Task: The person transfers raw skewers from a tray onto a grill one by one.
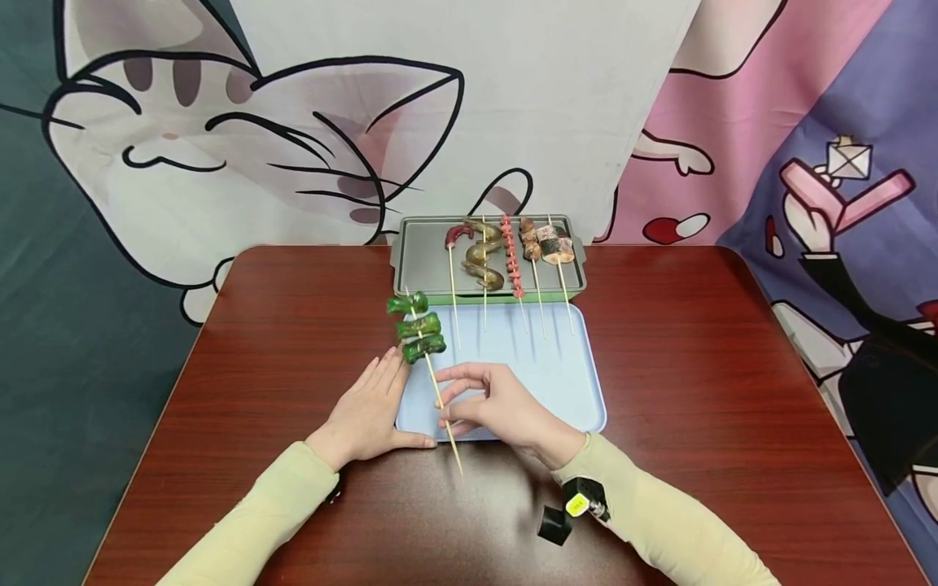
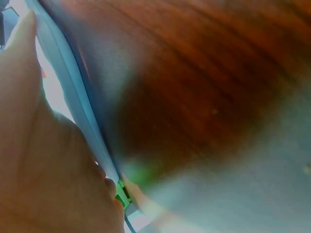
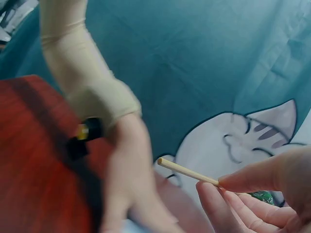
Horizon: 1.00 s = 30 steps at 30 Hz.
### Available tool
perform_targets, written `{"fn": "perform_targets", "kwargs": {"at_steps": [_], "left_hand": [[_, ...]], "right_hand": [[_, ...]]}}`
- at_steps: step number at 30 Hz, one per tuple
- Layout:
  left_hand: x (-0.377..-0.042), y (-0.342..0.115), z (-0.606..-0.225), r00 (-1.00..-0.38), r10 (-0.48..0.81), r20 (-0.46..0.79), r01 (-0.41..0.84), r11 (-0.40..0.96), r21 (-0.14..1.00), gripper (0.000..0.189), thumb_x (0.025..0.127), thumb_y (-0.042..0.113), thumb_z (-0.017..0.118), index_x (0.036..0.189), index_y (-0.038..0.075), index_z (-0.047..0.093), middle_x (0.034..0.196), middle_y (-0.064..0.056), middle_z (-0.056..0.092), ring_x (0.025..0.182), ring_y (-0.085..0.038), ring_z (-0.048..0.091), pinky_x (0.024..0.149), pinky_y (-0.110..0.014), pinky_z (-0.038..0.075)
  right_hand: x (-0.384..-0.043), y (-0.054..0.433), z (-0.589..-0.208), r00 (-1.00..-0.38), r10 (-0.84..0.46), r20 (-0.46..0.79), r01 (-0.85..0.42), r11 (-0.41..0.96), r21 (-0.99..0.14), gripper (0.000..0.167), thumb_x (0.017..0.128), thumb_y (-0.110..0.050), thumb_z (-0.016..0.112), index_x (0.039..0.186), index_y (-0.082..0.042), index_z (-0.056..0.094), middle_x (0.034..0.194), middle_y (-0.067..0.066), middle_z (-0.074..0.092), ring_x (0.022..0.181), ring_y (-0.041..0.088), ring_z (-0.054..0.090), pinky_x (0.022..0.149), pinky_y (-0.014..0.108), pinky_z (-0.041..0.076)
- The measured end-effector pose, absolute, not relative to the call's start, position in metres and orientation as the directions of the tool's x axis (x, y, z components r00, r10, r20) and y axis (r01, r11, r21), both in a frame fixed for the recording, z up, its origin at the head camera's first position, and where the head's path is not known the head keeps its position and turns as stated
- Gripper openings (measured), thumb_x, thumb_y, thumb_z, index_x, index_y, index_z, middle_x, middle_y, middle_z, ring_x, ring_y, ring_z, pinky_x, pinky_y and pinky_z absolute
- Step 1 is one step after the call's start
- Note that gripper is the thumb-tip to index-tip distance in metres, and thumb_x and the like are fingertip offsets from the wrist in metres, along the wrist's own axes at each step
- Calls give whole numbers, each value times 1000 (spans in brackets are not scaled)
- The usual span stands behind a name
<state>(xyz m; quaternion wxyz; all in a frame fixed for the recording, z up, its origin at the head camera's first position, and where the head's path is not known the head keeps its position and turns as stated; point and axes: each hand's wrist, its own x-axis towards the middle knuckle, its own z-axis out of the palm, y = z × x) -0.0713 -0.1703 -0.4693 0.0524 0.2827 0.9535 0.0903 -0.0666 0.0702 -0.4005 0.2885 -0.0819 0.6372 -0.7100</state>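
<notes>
My right hand (image 1: 506,407) pinches the bare stick of a green pepper skewer (image 1: 421,327) between thumb and fingers. Three glossy green pieces sit at its upper end, over the left side of a light blue tray (image 1: 564,374). In the right wrist view the blunt end of the stick (image 3: 187,171) pokes out past the thumb. My left hand (image 1: 370,411) rests along the tray's left edge, fingers straight and thumb stretched to the near corner. The left wrist view shows that hand against the tray's side (image 2: 80,92).
Behind the tray stands a grey grill pan (image 1: 425,264) bearing a dark red skewer (image 1: 458,234), a shrimp skewer (image 1: 484,252), a pink-red skewer (image 1: 510,256), a brown meat skewer (image 1: 531,240) and a fish-like chunk skewer (image 1: 555,244). Their sticks overhang the tray. The brown table (image 1: 696,407) surrounds both.
</notes>
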Motion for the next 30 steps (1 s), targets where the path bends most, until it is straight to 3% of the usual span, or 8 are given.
{"fn": "perform_targets", "kwargs": {"at_steps": [5, 13, 17, 26, 30], "left_hand": [[-71, -170, -468, -835, 548, -41, 530, 823, 206, 129, 76, 83, 64, 155, -11, 26, 165, -26, 14, 152, -38, 16, 122, -49, 15], [-70, -171, -468, -832, 553, -42, 532, 818, 219, 128, 78, 83, 63, 155, -12, 25, 164, -27, 16, 152, -38, 16, 121, -50, 16], [-70, -171, -467, -834, 549, -53, 528, 822, 216, 128, 78, 83, 62, 156, -11, 24, 164, -27, 16, 152, -37, 15, 122, -49, 15], [-69, -173, -471, -831, 556, -24, 538, 813, 225, 129, 78, 85, 60, 155, -12, 25, 164, -28, 16, 152, -38, 16, 122, -50, 16], [-69, -172, -470, -830, 558, -14, 541, 811, 223, 128, 77, 84, 61, 155, -12, 27, 163, -28, 18, 151, -39, 19, 121, -50, 18]], "right_hand": [[-86, 71, -375, -854, -489, -179, 229, -44, -972, 47, 88, 9, 67, 134, 5, 60, 106, 25, 68, 84, 29, 74, 75, 46, 61], [-122, 71, -343, -907, -411, -89, 121, -52, -991, 43, 91, 10, 67, 133, 2, 62, 104, 20, 71, 86, 30, 74, 78, 46, 61], [-141, 69, -334, -928, -367, -72, 100, -59, -993, 42, 92, 9, 66, 134, 1, 62, 108, 25, 69, 87, 29, 74, 79, 44, 61], [-190, 57, -341, -932, -304, -198, 218, -34, -975, 42, 94, 8, 67, 136, 0, 62, 112, 23, 70, 90, 31, 74, 80, 40, 60], [-207, 48, -353, -911, -313, -268, 281, 4, -960, 44, 95, 8, 65, 138, 3, 59, 119, 29, 67, 93, 31, 74, 81, 37, 60]]}}
